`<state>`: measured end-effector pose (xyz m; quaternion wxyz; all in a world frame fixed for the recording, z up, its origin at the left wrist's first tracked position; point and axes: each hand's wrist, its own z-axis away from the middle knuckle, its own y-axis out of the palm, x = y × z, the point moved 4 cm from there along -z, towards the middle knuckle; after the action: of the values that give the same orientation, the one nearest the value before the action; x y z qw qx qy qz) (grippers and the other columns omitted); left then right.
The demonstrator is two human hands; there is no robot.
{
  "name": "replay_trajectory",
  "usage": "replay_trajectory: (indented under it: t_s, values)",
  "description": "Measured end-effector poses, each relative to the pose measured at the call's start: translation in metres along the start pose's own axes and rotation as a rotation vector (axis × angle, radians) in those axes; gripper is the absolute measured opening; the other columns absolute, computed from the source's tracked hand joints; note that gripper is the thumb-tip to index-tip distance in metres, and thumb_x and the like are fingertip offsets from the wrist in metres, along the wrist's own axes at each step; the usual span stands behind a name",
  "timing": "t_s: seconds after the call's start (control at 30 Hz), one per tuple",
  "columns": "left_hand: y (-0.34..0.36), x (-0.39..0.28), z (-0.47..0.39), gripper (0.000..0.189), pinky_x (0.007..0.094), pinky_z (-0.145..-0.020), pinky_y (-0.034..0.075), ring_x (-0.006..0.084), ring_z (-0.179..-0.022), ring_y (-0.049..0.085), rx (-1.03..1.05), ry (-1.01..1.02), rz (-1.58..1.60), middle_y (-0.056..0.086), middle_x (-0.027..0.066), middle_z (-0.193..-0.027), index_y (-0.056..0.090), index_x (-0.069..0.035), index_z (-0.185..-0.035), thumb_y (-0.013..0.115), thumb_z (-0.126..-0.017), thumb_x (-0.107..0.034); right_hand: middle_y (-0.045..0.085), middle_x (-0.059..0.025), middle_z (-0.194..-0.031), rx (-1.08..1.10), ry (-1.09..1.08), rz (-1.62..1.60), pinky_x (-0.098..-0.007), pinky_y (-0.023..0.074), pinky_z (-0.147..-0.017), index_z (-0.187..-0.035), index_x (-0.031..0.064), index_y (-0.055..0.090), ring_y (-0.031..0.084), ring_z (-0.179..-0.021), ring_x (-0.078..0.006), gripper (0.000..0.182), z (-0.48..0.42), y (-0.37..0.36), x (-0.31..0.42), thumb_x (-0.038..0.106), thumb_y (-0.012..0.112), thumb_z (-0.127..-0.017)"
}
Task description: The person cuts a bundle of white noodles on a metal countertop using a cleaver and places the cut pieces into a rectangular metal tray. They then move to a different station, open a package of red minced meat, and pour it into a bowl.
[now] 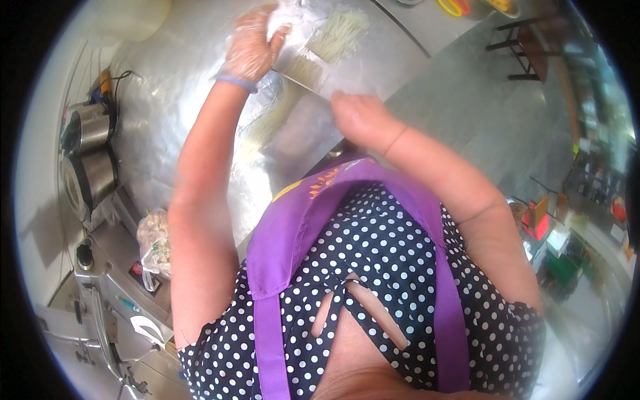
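Observation:
My left hand (254,44), in a clear plastic glove with a lilac cuff band, is over the shiny metal worktop (170,100). Its thumb stands apart from the fingers, and glare blurs the fingertips. My right hand (357,117) appears bare and is closed in a fist at the near right. A thin straight edge, seemingly a knife blade seen edge-on (302,86), runs from this fist towards the left wrist; its handle is hidden. Pale green thin strands lie in a bundle (340,34) beyond the blade, a short patch (304,70) beside it, and a longer strip (270,125) nearer my body.
Steel cylindrical appliances (90,182) stand along the left wall, near a knotted plastic bag of food (156,242) and a metal machine with a black knob (85,254). Yellow and orange rings (454,7) and a bowl (505,7) sit at the top right. A dark stool (532,52) stands beyond.

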<state>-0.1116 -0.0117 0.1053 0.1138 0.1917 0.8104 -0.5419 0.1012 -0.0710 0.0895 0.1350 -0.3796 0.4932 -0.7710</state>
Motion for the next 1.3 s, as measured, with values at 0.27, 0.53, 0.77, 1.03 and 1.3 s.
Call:
replay_trajectory:
  t_s: [0.27, 0.53, 0.77, 1.03, 1.3]
  values:
    - [0.028, 0.009, -0.005, 0.056, 0.0435, -0.101, 0.04, 0.0377, -0.119, 0.049, 0.3, -0.009, -0.047, 0.056, 0.0179, -0.127, 0.046, -0.003, -0.133, 0.057, -0.091, -0.04, 0.065, -0.0243, -0.074, 0.08, 0.023, -0.021, -0.0469, 0.0522, -0.066, -0.086, -0.0043, 0.055, 0.066, -0.073, -0.0399, 0.016, -0.002, -0.001, -0.001, 0.008, 0.046, -0.08]
    - [0.032, 0.005, -0.016, 0.06, 0.042, -0.102, 0.04, 0.0343, -0.12, 0.049, 0.304, -0.021, -0.084, 0.055, 0.0169, -0.129, 0.048, -0.005, -0.133, 0.056, -0.091, -0.046, 0.064, -0.0249, -0.078, 0.072, 0.041, -0.055, -0.0505, 0.0494, -0.068, -0.087, -0.0013, 0.054, 0.063, -0.076, -0.0428, 0.014, -0.002, -0.003, -0.008, 0.007, 0.044, -0.082]
    - [0.03, 0.002, -0.016, 0.061, 0.0411, -0.102, 0.04, 0.0331, -0.122, 0.048, 0.347, -0.096, -0.095, 0.054, 0.0162, -0.13, 0.048, -0.006, -0.133, 0.056, -0.09, -0.049, 0.065, -0.0245, -0.079, 0.073, 0.059, -0.019, -0.0468, 0.0523, -0.069, -0.085, -0.0036, 0.056, 0.066, -0.077, -0.0396, 0.015, -0.002, 0.0, -0.007, 0.007, 0.047, -0.079]
    - [0.023, -0.002, -0.022, 0.059, 0.0417, -0.102, 0.039, 0.0359, -0.122, 0.047, 0.276, -0.04, 0.013, 0.053, 0.0198, -0.13, 0.048, -0.005, -0.133, 0.057, -0.09, -0.045, 0.066, -0.0248, -0.084, 0.074, 0.129, -0.016, -0.048, 0.0514, -0.072, -0.087, -0.002, 0.059, 0.065, -0.081, -0.0402, 0.018, -0.006, -0.003, -0.009, 0.009, 0.044, -0.083]
    - [0.026, -0.003, 0.078, 0.064, 0.0436, -0.099, 0.041, 0.0364, -0.115, 0.051, -0.232, -0.227, 0.212, 0.054, 0.0227, -0.123, 0.045, 0.004, -0.131, 0.069, -0.083, -0.03, 0.065, -0.0243, -0.08, -0.022, 0.144, -0.053, -0.0497, 0.0499, -0.07, -0.086, -0.0002, 0.059, 0.064, -0.078, -0.0407, 0.02, 0.004, 0.003, -0.022, 0.014, 0.045, -0.087]
